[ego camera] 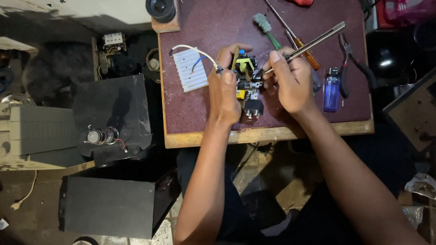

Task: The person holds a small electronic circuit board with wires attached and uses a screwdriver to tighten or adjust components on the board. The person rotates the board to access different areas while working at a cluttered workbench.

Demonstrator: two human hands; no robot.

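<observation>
Slim metal tweezers (311, 45) over boxy circuit board (248, 85)

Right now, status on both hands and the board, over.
Left hand grips small circuit board with yellow transformer. Right hand holds long metal tweezers, tip at board. White ribbed heatsink wired beside; nothing blocking.

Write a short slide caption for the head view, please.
Left hand steadies a small circuit board while right hand applies metal tweezers.

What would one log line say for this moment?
left hand: holds circuit board | right hand: holds tweezers at board | lighter beside
</observation>
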